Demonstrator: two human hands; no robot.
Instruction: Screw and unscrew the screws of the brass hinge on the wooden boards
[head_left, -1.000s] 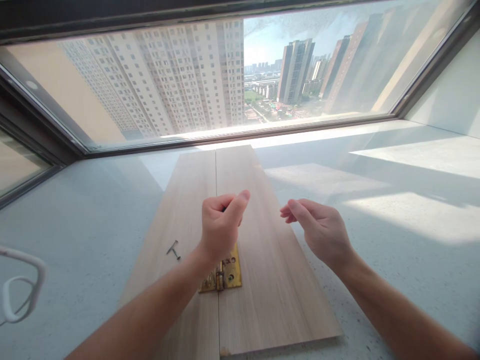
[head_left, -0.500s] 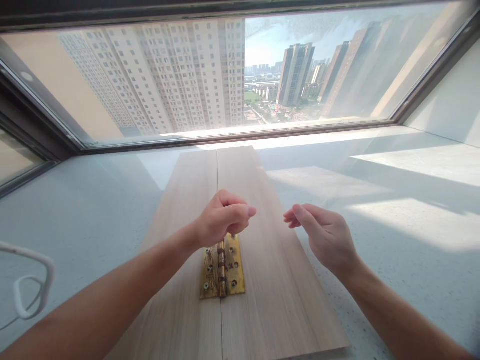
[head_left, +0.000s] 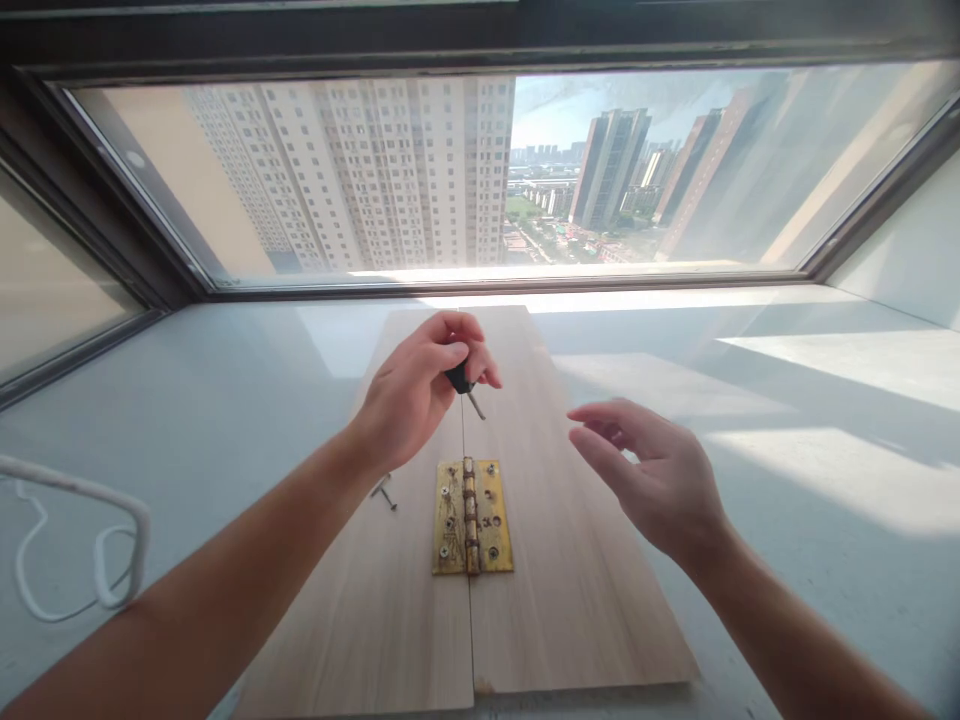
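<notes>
My left hand (head_left: 420, 385) is closed around the black handle of a small screwdriver (head_left: 459, 378), whose thin metal shaft slants down and to the right, clear of the surface below. Under it a worn brass hinge (head_left: 471, 518) lies flat across the seam between two light wood boards (head_left: 570, 580). Screw heads show in several of its holes, and others look bare. Loose screws (head_left: 386, 494) lie on the left board beside my left wrist. Over the right board's edge, my right hand (head_left: 652, 470) hovers with thumb and fingers apart, holding nothing visible.
The boards rest on a pale speckled sill (head_left: 757, 395) with sunlit patches. A dark-framed window (head_left: 480, 290) closes off the far side, tall buildings beyond it. At the left, a white cable-like loop (head_left: 112, 500) stands near my forearm.
My left hand has lifted away from the hinge's far end and turned, bringing the screwdriver and the whole hinge into sight. My right hand's fingers have spread. The view has shifted slightly.
</notes>
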